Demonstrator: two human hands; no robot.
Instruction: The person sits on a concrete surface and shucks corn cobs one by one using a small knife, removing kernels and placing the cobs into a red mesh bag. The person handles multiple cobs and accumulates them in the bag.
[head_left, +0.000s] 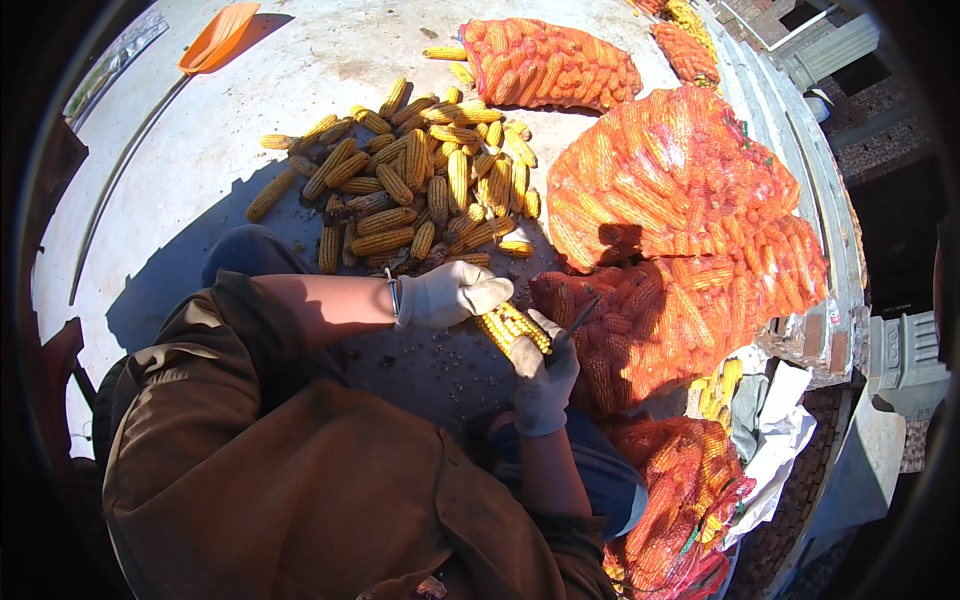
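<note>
An ear of yellow corn (513, 328) is held between my two gloved hands, with rows of kernels showing. My left hand (454, 294), in a pale knit work glove, grips the ear's upper-left end. At the lower-right end, my right hand (546, 382) has its thumb pressed on the kernels. A thin, dark pointed tool (583, 318) sticks out of the right fist; its handle is hidden. Just beyond the hands, a loose pile of corn ears (409, 169) lies on the concrete floor (330, 52).
Red mesh sacks full of corn stand at my right: a large sack (660, 172), a shaded sack (637, 330) and a near sack (675, 487). Another mesh sack (551, 64) lies farther off. An orange shovel (219, 37) rests at far left. Steps (787, 135) edge the right side.
</note>
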